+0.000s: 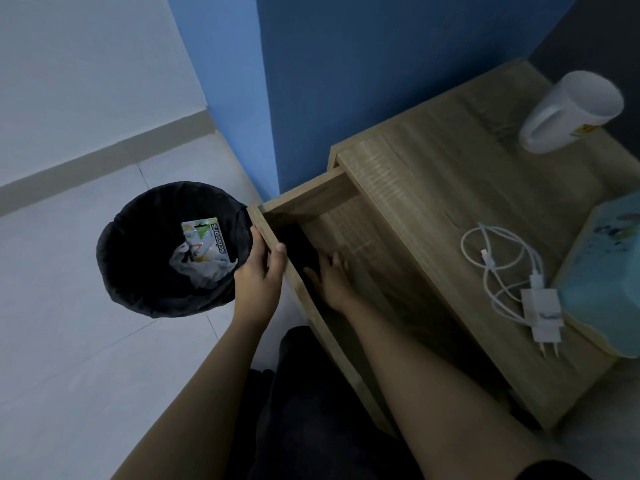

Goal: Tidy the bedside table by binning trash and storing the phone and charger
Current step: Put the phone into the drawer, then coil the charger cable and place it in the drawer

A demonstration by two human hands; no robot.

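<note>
My left hand (258, 282) grips the top edge of the front panel of the pulled-out wooden drawer (313, 199). My right hand (334, 282) reaches down inside the drawer with its fingers spread. They touch a dark phone (298, 247) that lies on the drawer bottom against the front panel. On the bedside table top (433, 168), the white charger plug (542, 313) and its coiled white cable (498, 251) lie near the right edge. The black-lined bin (104, 254) on the floor to the left holds a scissors package (207, 237) and crumpled paper.
A white mug (568, 112) stands at the back right of the table top. A light blue box (602, 278) sits at the right edge, touching the charger. A blue wall runs behind the table. Pale tiled floor (69, 341) surrounds the bin.
</note>
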